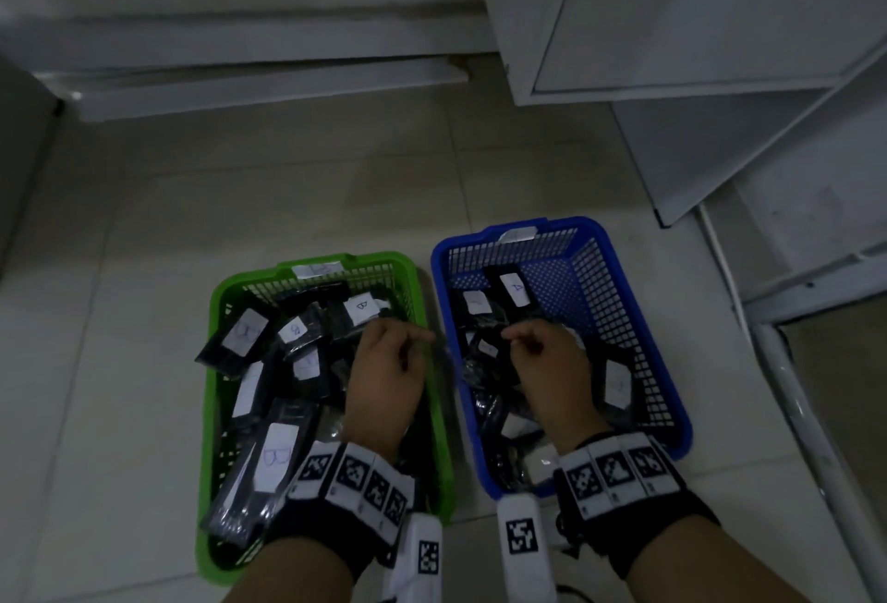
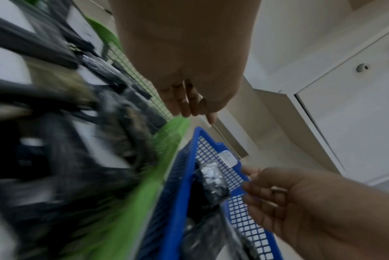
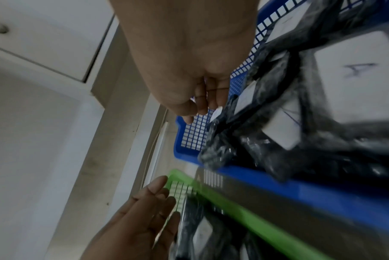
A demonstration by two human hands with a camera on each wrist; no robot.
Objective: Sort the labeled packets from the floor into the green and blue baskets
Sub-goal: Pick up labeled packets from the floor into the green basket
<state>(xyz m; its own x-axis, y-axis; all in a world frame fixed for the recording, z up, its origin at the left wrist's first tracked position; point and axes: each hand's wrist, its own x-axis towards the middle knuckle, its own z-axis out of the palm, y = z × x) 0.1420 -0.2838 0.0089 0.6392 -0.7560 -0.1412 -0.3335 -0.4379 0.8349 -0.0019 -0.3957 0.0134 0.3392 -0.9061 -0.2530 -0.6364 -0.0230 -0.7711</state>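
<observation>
The green basket (image 1: 207, 386) stands on the left of the floor and holds several black packets with white labels; one packet's label (image 1: 276, 458) reads B. Beside it, the blue basket (image 1: 614, 314) holds several like packets, one labelled A (image 1: 516, 290). My left hand (image 1: 408, 343) hovers over the green basket's right side, fingers loosely curled, holding nothing. My right hand (image 1: 521, 341) hovers over the blue basket in the same way. In the wrist views, neither the left hand (image 2: 189, 107) nor the right hand (image 3: 202, 105) holds anything.
Pale floor tiles (image 1: 288, 199) stretch beyond the baskets. A white cabinet (image 1: 696, 12) stands at the back right, with its open door and a white frame (image 1: 792, 391) along the right side. A white ledge (image 1: 240, 88) runs along the back wall.
</observation>
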